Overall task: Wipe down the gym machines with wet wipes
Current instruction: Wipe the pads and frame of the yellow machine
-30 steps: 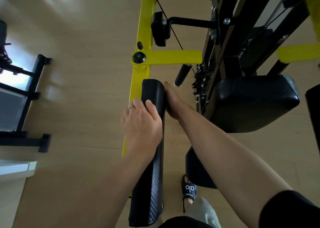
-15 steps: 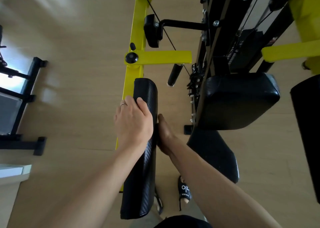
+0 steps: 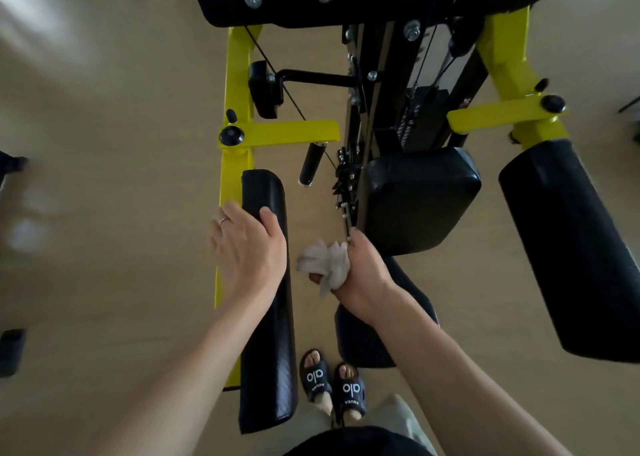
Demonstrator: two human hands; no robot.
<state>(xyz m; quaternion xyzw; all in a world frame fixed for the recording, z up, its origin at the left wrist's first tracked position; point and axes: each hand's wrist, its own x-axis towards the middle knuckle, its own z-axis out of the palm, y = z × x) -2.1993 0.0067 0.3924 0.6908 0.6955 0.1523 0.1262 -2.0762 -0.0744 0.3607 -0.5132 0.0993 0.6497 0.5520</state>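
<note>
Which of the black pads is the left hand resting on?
The long narrow black pad beside the yellow frame rail; the left hand lies on it, others untouched.

Dim, soft daylight from upper left, pale glare on floor (image 3: 104,116), blurred left edge, wide-angle bending at borders
</note>
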